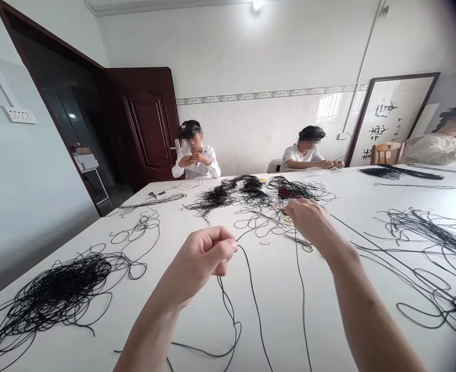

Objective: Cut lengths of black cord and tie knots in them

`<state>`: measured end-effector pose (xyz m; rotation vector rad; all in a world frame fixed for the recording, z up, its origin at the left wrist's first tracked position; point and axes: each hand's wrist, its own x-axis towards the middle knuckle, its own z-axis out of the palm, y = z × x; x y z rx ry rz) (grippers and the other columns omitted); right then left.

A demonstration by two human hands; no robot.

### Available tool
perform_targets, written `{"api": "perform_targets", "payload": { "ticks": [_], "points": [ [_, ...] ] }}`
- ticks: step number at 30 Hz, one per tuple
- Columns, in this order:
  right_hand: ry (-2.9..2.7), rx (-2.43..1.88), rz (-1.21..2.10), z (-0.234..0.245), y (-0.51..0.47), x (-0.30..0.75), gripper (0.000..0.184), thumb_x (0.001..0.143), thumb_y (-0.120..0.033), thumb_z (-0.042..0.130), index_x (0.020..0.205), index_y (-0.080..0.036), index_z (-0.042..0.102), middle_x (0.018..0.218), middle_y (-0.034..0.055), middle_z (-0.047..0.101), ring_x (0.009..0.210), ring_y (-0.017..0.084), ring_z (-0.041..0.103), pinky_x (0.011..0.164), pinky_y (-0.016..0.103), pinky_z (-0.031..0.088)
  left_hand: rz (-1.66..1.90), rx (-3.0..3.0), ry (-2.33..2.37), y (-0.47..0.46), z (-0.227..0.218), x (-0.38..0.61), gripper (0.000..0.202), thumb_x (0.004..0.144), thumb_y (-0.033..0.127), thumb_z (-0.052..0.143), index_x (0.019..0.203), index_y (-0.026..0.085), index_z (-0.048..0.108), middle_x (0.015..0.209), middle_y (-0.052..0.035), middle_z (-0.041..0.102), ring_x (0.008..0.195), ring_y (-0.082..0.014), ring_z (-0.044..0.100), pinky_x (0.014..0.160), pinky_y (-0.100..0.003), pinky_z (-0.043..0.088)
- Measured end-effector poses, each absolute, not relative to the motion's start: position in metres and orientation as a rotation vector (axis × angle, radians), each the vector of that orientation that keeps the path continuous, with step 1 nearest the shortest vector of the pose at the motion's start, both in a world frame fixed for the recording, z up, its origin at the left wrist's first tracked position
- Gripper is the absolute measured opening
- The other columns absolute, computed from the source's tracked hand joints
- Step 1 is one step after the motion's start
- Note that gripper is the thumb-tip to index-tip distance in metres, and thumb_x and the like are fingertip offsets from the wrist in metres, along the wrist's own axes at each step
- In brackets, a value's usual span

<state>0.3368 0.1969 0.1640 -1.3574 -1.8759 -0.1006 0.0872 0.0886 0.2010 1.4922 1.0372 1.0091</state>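
Note:
My left hand [212, 251] is closed in a pinch on a thin black cord [252, 289], whose strands hang below it towards the table's near edge. A stretch of cord runs from its fingertips up to the right. Further out, my right hand [306, 216] is also closed, its fingertips mostly hidden behind the hand. Another black cord [301, 279] drops from it towards me. Beneath and beside the right hand lie small scissors [306, 246], and a small red-edged piece [264, 242] rests between the hands.
Black cord piles lie on the white table [135, 310]: a tangled heap [61, 284] at left, a loose mass [236, 194] in the middle, a bundle [433, 232] at right. Other scissors [157, 194] lie far left. People [197, 160] sit across the table and at right.

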Motion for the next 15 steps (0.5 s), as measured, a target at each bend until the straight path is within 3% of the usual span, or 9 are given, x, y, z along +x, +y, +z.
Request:
{"api": "perform_targets", "payload": {
  "ticks": [4, 6, 7, 11, 15],
  "points": [
    [-1.894, -1.310, -0.086, 0.174, 0.160, 0.328, 0.024, 0.097, -0.030, 0.045, 0.093, -0.017, 0.065, 0.092, 0.0076, 0.066, 0.074, 0.017, 0.059, 0.066, 0.030, 0.043, 1.072, 1.433, 1.021, 0.090, 0.201, 0.089, 0.028, 0.086, 0.030, 0.054, 0.063, 0.020, 0.041, 0.055, 0.0091, 0.032, 0.051, -0.0076, 0.027, 0.055, -0.026, 0.024],
    [-1.985, -1.192, -0.033, 0.179, 0.126, 0.311, 0.028, 0.100, -0.039, 0.044, 0.090, -0.022, 0.063, 0.084, 0.0013, 0.066, 0.072, 0.013, 0.060, 0.067, 0.026, 0.046, 1.095, 1.412, 1.013, 0.092, 0.200, 0.090, 0.029, 0.086, 0.031, 0.054, 0.063, 0.020, 0.041, 0.054, 0.0092, 0.032, 0.050, -0.0076, 0.026, 0.055, -0.026, 0.024],
    [-2.063, -1.115, 0.014, 0.180, 0.109, 0.302, 0.030, 0.100, -0.040, 0.044, 0.085, -0.022, 0.061, 0.077, -0.0009, 0.064, 0.065, 0.011, 0.057, 0.061, 0.023, 0.045, 1.101, 1.404, 1.008, 0.092, 0.199, 0.090, 0.029, 0.086, 0.030, 0.054, 0.063, 0.020, 0.041, 0.054, 0.0091, 0.032, 0.050, -0.0077, 0.026, 0.055, -0.026, 0.024],
    [-2.088, -0.879, -0.185, 0.176, 0.075, 0.273, 0.019, 0.098, -0.027, 0.051, 0.082, -0.018, 0.052, 0.072, 0.0001, 0.058, 0.054, 0.010, 0.045, 0.049, 0.024, 0.037, 1.102, 1.385, 0.999, 0.093, 0.197, 0.092, 0.029, 0.087, 0.029, 0.056, 0.062, 0.019, 0.044, 0.055, 0.0082, 0.034, 0.051, -0.0079, 0.028, 0.056, -0.026, 0.026],
    [-2.026, -0.797, -0.377, 0.171, 0.079, 0.267, 0.016, 0.091, -0.002, 0.046, 0.085, -0.017, 0.050, 0.076, 0.0022, 0.053, 0.062, 0.012, 0.044, 0.053, 0.023, 0.036, 1.121, 1.367, 0.996, 0.092, 0.198, 0.093, 0.029, 0.086, 0.028, 0.057, 0.063, 0.019, 0.044, 0.055, 0.0080, 0.035, 0.050, -0.0073, 0.029, 0.055, -0.026, 0.025]
  ]
}}
